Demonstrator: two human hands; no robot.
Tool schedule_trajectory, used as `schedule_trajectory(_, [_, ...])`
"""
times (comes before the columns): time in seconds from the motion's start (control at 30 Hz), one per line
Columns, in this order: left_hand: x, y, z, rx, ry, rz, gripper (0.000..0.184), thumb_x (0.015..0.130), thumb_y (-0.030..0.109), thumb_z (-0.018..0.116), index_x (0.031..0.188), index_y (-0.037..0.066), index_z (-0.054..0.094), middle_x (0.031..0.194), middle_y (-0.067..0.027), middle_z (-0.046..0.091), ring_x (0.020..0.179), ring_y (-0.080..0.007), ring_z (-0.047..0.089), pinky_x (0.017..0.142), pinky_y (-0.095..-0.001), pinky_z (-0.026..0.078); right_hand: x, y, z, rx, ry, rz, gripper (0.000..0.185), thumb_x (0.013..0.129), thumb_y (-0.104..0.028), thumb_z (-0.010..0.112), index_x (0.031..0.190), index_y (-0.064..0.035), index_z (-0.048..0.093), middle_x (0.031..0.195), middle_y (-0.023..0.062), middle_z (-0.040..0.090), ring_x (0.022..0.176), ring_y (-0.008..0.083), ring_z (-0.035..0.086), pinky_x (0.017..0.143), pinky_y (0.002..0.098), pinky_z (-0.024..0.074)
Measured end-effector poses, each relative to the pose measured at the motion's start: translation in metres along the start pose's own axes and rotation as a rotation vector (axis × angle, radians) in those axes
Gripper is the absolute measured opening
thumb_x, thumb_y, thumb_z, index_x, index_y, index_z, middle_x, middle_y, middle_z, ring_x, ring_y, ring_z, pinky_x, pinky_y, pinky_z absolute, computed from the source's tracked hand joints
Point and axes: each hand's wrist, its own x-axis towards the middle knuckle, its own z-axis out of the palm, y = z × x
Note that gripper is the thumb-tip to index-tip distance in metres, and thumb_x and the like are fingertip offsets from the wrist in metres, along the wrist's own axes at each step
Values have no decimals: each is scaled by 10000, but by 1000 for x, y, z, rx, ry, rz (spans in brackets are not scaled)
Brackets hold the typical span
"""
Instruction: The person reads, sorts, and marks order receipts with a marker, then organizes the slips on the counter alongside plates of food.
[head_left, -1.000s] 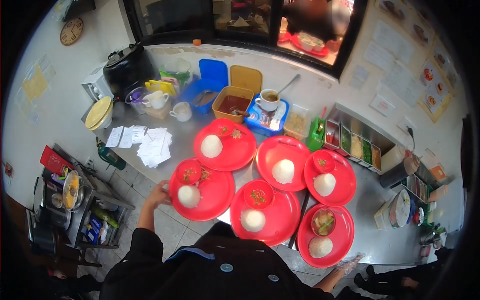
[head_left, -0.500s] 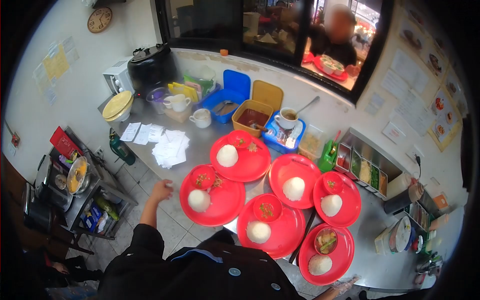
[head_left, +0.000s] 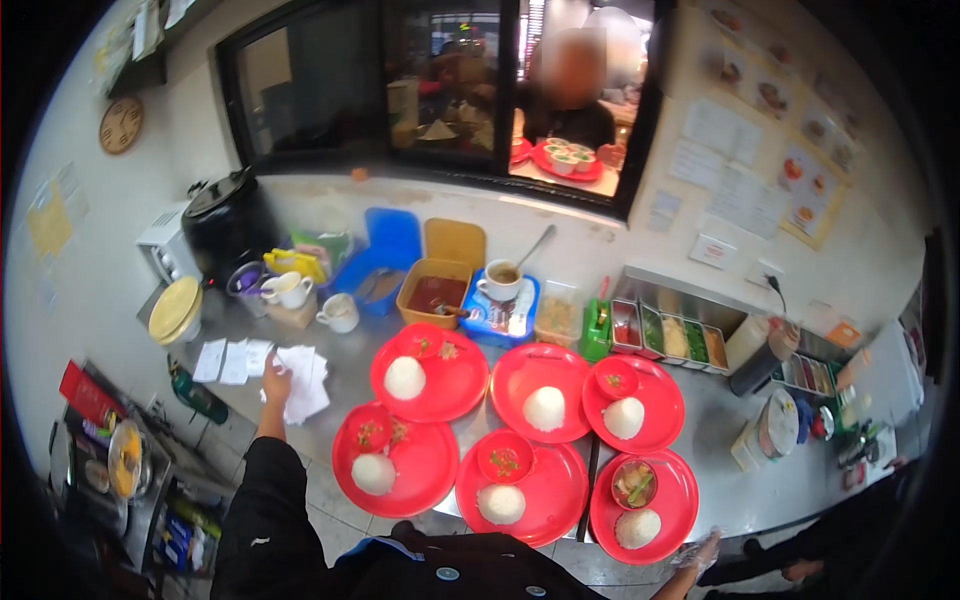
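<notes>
My left hand (head_left: 275, 382) reaches over the loose white paper slips (head_left: 305, 395) on the steel counter. Its fingers touch or hover at the slips and are too small and blurred to show a grip. At the lower right, my right hand (head_left: 698, 552) wears a clear plastic glove. Its fingers are stretched out with nothing seen in them, beside a red plate (head_left: 675, 535) that holds a rice mound (head_left: 638, 529) and a small bowl of food with green pieces (head_left: 634, 484). More red plates with rice mounds (head_left: 373, 474) stand between my hands, most with a small red bowl (head_left: 505, 457).
Along the wall stand a blue tub (head_left: 375, 280), a tan tub of brown sauce (head_left: 437, 290), a cup with a spoon (head_left: 500, 283) and metal topping trays (head_left: 672, 335). A person (head_left: 570, 90) is beyond the window. Another person's dark clothing (head_left: 840, 550) shows at lower right.
My left hand has moved from beside the counter's front edge forward onto the paper slips. The view has shifted, so the plates sit further left; my right hand stays near the lower-right plate.
</notes>
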Motion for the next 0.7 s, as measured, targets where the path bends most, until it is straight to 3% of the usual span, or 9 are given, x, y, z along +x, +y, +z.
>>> schedule_trajectory(0.07, [20,-12,10,348,-9,351,322,732,105,612,1052,77,577,798,-155,620,657,-289,600,577,-384,467,-15,-1,-13,-56,60,23,622,826,-506,492,1186,0,470,1117,129,513,969,249,500,831,368,393])
schedule_trajectory(0.17, [20,-3,20,364,-81,323,139,757,156,593,823,42,637,695,-186,598,672,-350,586,620,-413,447,-36,4,-37,-273,236,-41,549,833,-475,498,1110,-1,512,1003,105,534,850,223,506,724,348,409])
schedule_trajectory(0.27, [16,5,38,319,-129,406,155,770,159,579,745,15,630,690,-210,581,662,-373,572,600,-410,439,-45,12,-61,-571,559,-268,485,840,-443,504,1035,-2,554,889,80,556,731,197,512,617,327,425])
schedule_trajectory(0.33, [14,9,47,269,-173,423,151,764,163,584,774,21,635,699,-209,582,658,-382,566,596,-410,437,-44,13,-73,-459,722,-511,448,845,-422,508,984,-2,582,813,64,570,652,179,517,546,313,435])
schedule_trajectory(0.4, [-1,31,51,270,-209,461,149,766,158,584,776,19,637,700,-214,581,651,-371,573,592,-413,436,-93,-41,-40,-99,641,-674,346,854,-323,517,984,-4,555,770,56,533,626,122,473,537,245,410])
schedule_trajectory(0.47, [-5,38,50,278,-242,444,142,765,144,583,796,18,641,700,-210,589,638,-349,584,590,-400,445,-175,-116,10,332,377,-458,214,850,-164,510,1018,-31,512,772,24,493,650,97,445,572,227,377])
schedule_trajectory(0.53, [-4,30,48,214,-226,549,150,752,127,599,846,19,642,697,-198,604,607,-320,589,590,-374,461,-192,-130,40,443,254,-569,215,841,-131,522,1017,-12,491,817,16,482,719,106,444,634,225,374])
schedule_trajectory(0.6, [-3,24,37,241,-293,506,245,725,85,632,963,27,615,712,-155,622,616,-245,607,588,-326,471,-254,-170,79,74,327,-574,256,838,-131,551,1009,55,509,924,82,531,826,155,497,759,280,419])
schedule_trajectory(0.7, [-1,5,17,219,-265,537,367,706,37,638,1065,24,565,801,-136,632,663,-209,606,623,-297,485,-292,-164,120,95,150,-687,267,836,-126,572,1030,51,520,940,91,541,801,148,515,742,273,428])
